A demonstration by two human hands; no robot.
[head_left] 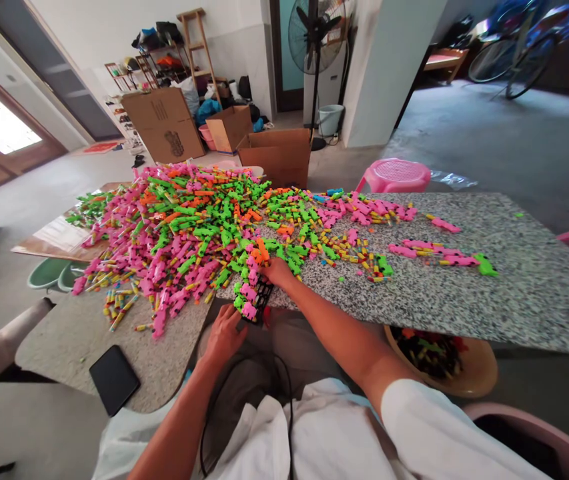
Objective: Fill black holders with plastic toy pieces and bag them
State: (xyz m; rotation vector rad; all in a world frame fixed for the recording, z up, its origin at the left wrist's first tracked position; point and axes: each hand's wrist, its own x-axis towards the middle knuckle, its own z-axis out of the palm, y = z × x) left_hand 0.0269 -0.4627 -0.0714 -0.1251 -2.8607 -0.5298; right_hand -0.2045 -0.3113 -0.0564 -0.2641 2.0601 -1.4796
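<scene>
A black slotted rack (264, 293) is tilted over my lap at the table edge, with a row of pink and green plastic toy pieces (248, 292) along it. My left hand (225, 331) is closed at the rack's near end, its fingertips partly hidden. Over the far end, my right hand (278, 272) pinches an orange toy piece (261, 251); the hand hides part of the rack. Just beyond both hands rises a large heap of pink, green and orange toy pieces (179, 227), mixed with yellow-banded sticks.
Loose pieces trail across the speckled stone table (464, 300) to the right. A black phone (114, 379) lies on the left slab. Below the table sits a tan basin (481, 370) holding dark pieces. Behind stand a cardboard box (279, 157), a pink stool (397, 175) and a fan (317, 40).
</scene>
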